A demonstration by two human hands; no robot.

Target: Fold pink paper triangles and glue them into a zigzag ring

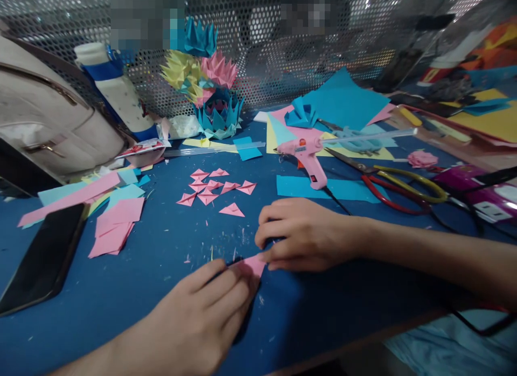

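Note:
Both my hands meet over a small pink paper piece [254, 264] lying on the blue table [161, 290]. My left hand [202, 311] presses on its left part with the fingers held together. My right hand [302, 236] is curled, its fingertips pinching the piece's right edge. Just beyond lie several folded pink paper triangles [216, 188]. A stack of pink paper rectangles [115, 225] sits to the left.
A black phone [44, 257] lies at the left, a white bag [48, 123] behind it. A pink glue gun [309, 155], red-handled scissors [391, 190] and coloured sheets lie at the back right. Paper lotus flowers [214, 90] and a bottle [117, 90] stand by the mesh wall.

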